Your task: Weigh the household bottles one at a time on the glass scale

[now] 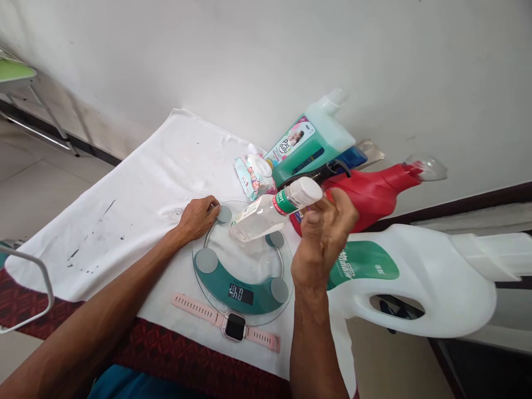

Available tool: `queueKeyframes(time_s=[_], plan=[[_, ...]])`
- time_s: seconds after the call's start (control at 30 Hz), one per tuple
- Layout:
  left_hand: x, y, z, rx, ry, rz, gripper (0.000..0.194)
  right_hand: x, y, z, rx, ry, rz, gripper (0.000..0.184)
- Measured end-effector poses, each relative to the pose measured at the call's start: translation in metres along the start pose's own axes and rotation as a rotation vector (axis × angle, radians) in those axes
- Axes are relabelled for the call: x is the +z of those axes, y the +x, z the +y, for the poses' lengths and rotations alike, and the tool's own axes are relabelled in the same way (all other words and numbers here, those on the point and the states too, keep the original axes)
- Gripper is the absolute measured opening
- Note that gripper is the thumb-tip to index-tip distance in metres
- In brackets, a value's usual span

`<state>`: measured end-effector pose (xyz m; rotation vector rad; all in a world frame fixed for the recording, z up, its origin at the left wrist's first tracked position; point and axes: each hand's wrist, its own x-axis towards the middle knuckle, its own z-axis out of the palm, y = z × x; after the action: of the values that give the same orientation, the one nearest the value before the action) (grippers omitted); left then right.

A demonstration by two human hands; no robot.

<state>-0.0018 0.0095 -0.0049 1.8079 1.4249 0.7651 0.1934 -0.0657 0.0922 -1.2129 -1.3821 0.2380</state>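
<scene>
A round glass bathroom scale (pixel 230 284) with a teal band, grey pads and a lit display lies on the white cloth. Upright on its glass stands a clear bottle (pixel 258 217) with a white cap and a green and red label band. At the scale's far left rim, by a grey pad, my left hand (pixel 200 216) has its fingers curled onto the edge. My right hand (pixel 323 238) is raised just right of the bottle's neck, fingers loosely bent and apart, holding nothing that I can see. A pink-strapped watch (pixel 235 326) lies in front of the scale.
Behind the bottle are a wipes packet (pixel 254 176), a green detergent bottle (pixel 313 141), a dark bottle and a red bottle (pixel 369 197). A large white jug (pixel 436 277) stands close at the right. The white cloth (pixel 137 188) covers the table against the wall.
</scene>
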Motion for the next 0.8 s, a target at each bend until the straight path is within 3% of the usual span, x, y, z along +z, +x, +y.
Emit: queueKeyframes(time_s=[0.13,0.27,0.57,0.8], plan=[[-0.001,0.0,0.002,-0.006,0.004,0.004,0.022,-0.028,-0.043,0.039,0.175,-0.222,0.053,0.043],[-0.002,0.0,0.005,-0.008,-0.005,0.009,0.025,-0.041,-0.07,0.064,0.238,-0.37,0.004,0.05],[-0.003,-0.002,0.008,-0.021,-0.012,0.017,0.029,-0.058,-0.067,0.076,0.403,-0.395,-0.068,0.062],[-0.003,-0.002,0.009,-0.028,-0.036,0.016,0.029,-0.058,-0.073,0.081,0.345,-0.441,-0.095,0.061]])
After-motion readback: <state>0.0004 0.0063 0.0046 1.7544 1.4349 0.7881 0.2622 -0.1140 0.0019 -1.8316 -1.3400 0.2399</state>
